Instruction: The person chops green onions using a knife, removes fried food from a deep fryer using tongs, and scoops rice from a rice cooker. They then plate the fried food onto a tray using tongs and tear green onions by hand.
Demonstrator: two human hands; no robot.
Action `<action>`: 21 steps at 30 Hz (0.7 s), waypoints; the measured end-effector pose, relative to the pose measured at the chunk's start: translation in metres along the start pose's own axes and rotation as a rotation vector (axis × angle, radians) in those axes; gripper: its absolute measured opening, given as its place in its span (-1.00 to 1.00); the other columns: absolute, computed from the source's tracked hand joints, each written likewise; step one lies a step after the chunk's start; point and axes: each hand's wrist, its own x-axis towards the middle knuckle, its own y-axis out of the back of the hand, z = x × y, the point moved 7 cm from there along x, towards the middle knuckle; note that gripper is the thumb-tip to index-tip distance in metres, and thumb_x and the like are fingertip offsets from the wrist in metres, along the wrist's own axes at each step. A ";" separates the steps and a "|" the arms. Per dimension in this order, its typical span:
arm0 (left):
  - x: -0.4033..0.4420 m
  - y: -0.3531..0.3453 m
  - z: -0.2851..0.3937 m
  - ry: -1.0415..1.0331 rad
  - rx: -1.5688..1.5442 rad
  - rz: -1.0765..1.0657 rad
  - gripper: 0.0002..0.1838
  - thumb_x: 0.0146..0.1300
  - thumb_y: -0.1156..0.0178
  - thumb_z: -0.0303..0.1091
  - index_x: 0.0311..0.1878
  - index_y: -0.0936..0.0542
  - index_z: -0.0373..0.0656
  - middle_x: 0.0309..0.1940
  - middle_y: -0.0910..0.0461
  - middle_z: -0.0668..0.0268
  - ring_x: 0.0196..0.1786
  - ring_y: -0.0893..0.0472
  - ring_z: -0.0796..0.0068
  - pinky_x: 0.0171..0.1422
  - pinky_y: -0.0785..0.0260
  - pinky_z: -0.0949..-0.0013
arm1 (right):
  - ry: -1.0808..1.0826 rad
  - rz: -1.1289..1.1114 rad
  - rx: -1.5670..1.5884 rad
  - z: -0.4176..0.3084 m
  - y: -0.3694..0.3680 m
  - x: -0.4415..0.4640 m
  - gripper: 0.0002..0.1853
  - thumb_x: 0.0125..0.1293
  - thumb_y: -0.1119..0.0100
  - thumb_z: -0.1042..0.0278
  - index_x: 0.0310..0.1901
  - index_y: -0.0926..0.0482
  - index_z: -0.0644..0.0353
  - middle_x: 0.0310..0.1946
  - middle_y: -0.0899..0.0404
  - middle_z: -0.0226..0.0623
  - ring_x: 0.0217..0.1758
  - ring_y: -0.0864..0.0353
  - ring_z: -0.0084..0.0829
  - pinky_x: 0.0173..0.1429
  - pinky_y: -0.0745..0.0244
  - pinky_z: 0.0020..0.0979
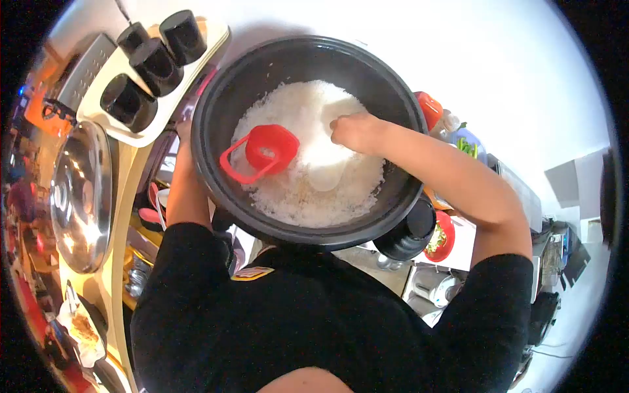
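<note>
A large black pot (226, 85) holds a wide bed of white cooked rice (295, 203). My right hand (357, 133) is inside it over the rice, fingers closed around what looks like a white rice paddle (325, 178). Its pale, rounded end blends with the rice, and its handle is hidden in my fist. A red cup-like scoop (274, 144) with a loop handle rests on the rice at the left. My left hand (185, 133) is at the pot's outer left side; the rim hides its fingers.
A cream tray (147, 134) with several black cups stands at upper left on a wooden ledge. A shiny metal lid (82, 196) leans beside it. Right of the pot are a black container (413, 229), a red bowl (447, 239) of chopped food and a blue bowl (481, 152) with greens.
</note>
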 end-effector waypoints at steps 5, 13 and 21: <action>-0.128 0.054 0.057 -0.202 -0.747 0.176 -0.78 0.35 -0.04 -0.43 -0.02 -0.56 -0.27 -0.04 -0.59 0.24 -0.02 -0.53 0.47 0.10 -0.33 0.39 | 0.039 -0.327 -0.202 0.001 -0.014 0.009 -0.91 0.04 -0.14 0.46 -0.40 -0.62 0.20 -0.26 -0.58 -0.19 -0.13 -0.59 -0.13 -0.06 -0.49 -0.19; -0.308 0.086 0.316 -1.022 0.400 0.049 -0.52 -0.12 -0.37 -0.06 -0.18 -0.61 -0.20 -0.30 -0.58 0.19 -0.21 -0.49 0.33 0.02 -0.29 0.23 | 0.018 -0.056 -0.389 0.028 0.072 -0.039 -0.71 0.05 -0.14 0.38 -0.13 -0.48 0.13 -0.41 -0.59 -0.22 -0.26 -0.62 -0.24 -0.15 -0.44 -0.18; -0.222 -0.017 0.286 -0.654 1.497 -0.416 -0.29 -0.24 -0.34 0.22 -0.12 -0.67 -0.19 -0.13 -0.61 0.18 0.05 -0.49 0.16 0.08 -0.32 0.15 | 0.119 0.232 -0.656 0.025 0.086 -0.023 -0.62 0.19 0.06 0.44 0.06 -0.48 0.02 -0.38 -0.57 -0.36 -0.33 -0.63 -0.34 -0.27 -0.51 -0.33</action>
